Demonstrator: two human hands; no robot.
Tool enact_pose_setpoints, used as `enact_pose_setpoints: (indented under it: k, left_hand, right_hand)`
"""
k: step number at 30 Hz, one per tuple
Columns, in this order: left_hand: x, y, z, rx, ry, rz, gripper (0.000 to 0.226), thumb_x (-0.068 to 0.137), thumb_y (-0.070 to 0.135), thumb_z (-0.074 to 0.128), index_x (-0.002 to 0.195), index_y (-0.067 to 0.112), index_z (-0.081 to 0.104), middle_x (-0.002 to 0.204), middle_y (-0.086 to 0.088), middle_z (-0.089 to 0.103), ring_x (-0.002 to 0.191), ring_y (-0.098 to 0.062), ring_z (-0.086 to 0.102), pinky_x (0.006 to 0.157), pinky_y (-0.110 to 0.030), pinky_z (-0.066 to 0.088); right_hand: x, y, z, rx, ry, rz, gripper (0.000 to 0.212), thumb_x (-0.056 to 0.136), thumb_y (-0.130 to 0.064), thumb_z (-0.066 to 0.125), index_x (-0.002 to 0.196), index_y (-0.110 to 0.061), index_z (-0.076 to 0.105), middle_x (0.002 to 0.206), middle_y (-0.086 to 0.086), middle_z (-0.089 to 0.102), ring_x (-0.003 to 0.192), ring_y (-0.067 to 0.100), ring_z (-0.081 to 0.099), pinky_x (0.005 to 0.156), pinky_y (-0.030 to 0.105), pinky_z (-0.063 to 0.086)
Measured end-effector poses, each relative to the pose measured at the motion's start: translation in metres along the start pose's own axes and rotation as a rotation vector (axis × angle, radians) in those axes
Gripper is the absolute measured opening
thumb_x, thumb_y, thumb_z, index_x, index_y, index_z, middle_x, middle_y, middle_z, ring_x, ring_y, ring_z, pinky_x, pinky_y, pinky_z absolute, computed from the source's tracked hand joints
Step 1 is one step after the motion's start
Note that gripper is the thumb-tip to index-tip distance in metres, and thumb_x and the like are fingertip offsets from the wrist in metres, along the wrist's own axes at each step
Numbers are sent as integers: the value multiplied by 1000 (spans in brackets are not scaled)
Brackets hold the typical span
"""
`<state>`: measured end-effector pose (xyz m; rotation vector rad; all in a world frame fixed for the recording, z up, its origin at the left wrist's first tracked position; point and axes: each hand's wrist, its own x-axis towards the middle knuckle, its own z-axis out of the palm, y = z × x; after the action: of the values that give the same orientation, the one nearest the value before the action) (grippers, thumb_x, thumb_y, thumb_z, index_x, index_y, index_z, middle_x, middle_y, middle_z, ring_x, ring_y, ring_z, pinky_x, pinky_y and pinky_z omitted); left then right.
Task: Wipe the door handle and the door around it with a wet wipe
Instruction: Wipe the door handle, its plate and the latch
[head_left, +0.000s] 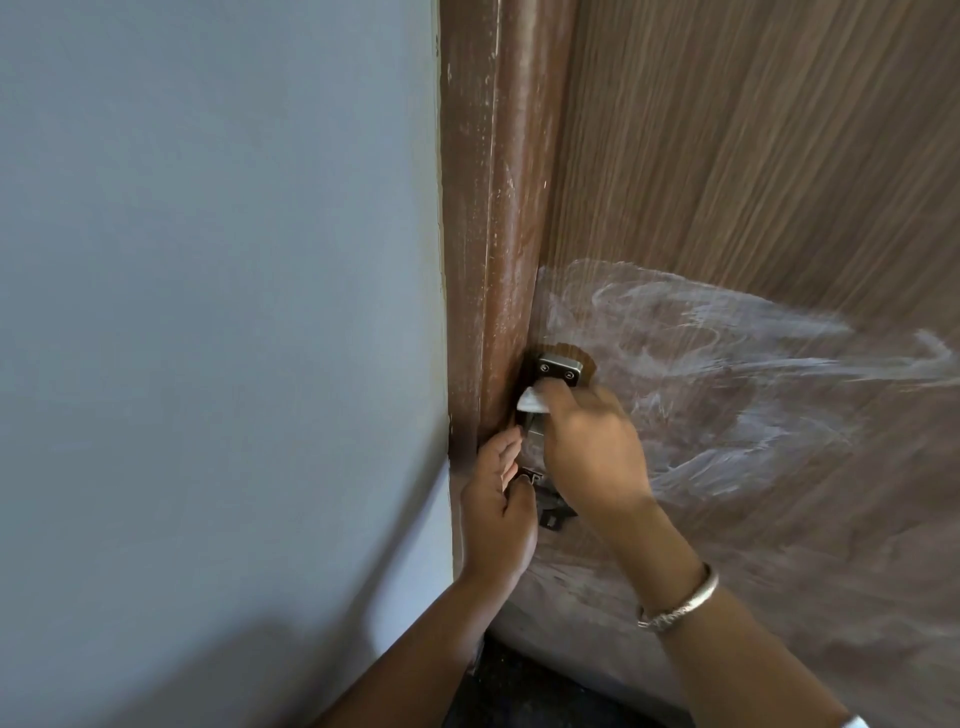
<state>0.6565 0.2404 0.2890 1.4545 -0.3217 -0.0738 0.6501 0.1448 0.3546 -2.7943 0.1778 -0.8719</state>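
Note:
A brown wood-grain door (753, 156) fills the right side, with white wet streaks smeared across its lower half. A metal door handle (560, 370) sits at the door's left edge, its top plate with two screws showing. My right hand (592, 447) presses a white wet wipe (531, 401) against the handle just below that plate and covers the middle of the handle. My left hand (498, 499) rests against the door's edge beside the handle, fingers touching the lower metal part. A silver bangle circles my right wrist.
A brown door frame (488, 208) with white scuffs runs vertically left of the door. A pale grey-blue wall (208, 312) takes up the left half. A dark floor (530, 696) shows at the bottom between my arms.

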Motion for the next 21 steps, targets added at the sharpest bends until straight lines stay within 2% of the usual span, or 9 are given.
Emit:
enact_pose_setpoints:
  k: [4, 7, 10, 12, 15, 18, 21]
  left_hand:
    - [2, -2, 0, -13, -3, -17, 49, 86, -13, 41, 125, 15, 50, 127, -3, 57, 119, -4, 52, 104, -25, 39]
    - [3, -3, 1, -24, 1, -7, 47, 87, -13, 42, 122, 18, 52, 124, -2, 60, 117, -6, 54, 103, -31, 42]
    - [2, -3, 0, -18, -4, 15, 49, 87, -12, 43, 118, 25, 53, 120, 6, 61, 115, -3, 54, 100, -26, 44]
    - [2, -2, 0, -20, -1, 30, 52, 86, -13, 43, 113, 30, 54, 117, 11, 61, 114, -2, 54, 98, -20, 44]
    - [3, -3, 0, -18, 10, 19, 52, 85, -14, 43, 113, 28, 54, 117, 9, 61, 115, -3, 54, 98, -18, 42]
    - [3, -4, 1, -18, 2, 22, 52, 85, -14, 43, 113, 28, 53, 116, 10, 60, 114, 0, 54, 98, -17, 42]
    - [3, -4, 0, -15, 3, 28, 53, 86, -13, 44, 107, 35, 54, 112, 19, 60, 112, 2, 55, 93, -14, 43]
  right_hand:
    - [6, -7, 6, -130, -89, -1, 28, 59, 9, 71, 84, -4, 69, 65, 12, 66, 68, 33, 62, 49, 32, 52]
    - [4, -6, 8, -101, -179, -30, 25, 62, 5, 74, 84, -7, 71, 74, 10, 69, 77, 32, 63, 59, 32, 54]
    - [2, -6, 6, -80, -242, -115, 15, 73, -3, 67, 85, -11, 71, 83, 7, 69, 83, 27, 61, 72, 30, 51]
    - [0, -5, 3, -69, -216, -109, 12, 72, -4, 69, 82, -11, 71, 80, 6, 69, 78, 25, 62, 69, 27, 50]
    - [-1, -3, 1, -76, -232, -29, 26, 81, -3, 57, 103, -9, 68, 98, 10, 68, 96, 28, 59, 77, 29, 49]
    - [-1, -1, 2, -70, -261, -46, 36, 85, -3, 50, 119, -12, 61, 115, 7, 64, 111, 25, 51, 87, 28, 46]
    - [-3, -4, -2, -47, -272, -105, 27, 84, -6, 56, 108, -12, 67, 107, 6, 67, 105, 25, 56, 83, 29, 48]
